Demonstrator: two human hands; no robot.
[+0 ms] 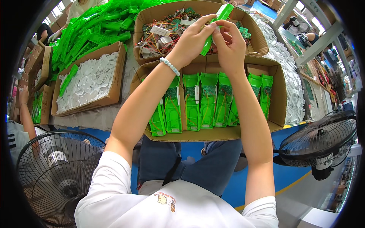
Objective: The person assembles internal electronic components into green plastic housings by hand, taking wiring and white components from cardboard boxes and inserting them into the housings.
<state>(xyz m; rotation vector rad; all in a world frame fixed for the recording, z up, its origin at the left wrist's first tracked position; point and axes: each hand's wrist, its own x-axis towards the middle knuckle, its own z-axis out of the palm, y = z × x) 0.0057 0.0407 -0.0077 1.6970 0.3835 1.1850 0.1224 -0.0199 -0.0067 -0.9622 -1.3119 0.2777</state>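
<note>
Both my hands hold one bright green plastic housing [224,12] up over the far cardboard box. My left hand [194,40], with a beaded bracelet on its wrist, grips the housing from the left. On its right side the fingers of my right hand [230,45] are bent around it; what the fingertips press on is partly hidden. Under my forearms stands a nearer cardboard box [213,135] with a row of green housings [192,102], fitted with circuit boards and coloured wires. The far box [142,19] contains a tangle of circuit boards, wires and white parts [161,31].
Green plastic shells [91,36] are heaped at the back left, behind a box of white plastic pieces [89,81]. More white pieces [283,72] lie along the right. Black fans stand at left [61,171] and right [319,136]. Another person's arm [26,114] shows far left.
</note>
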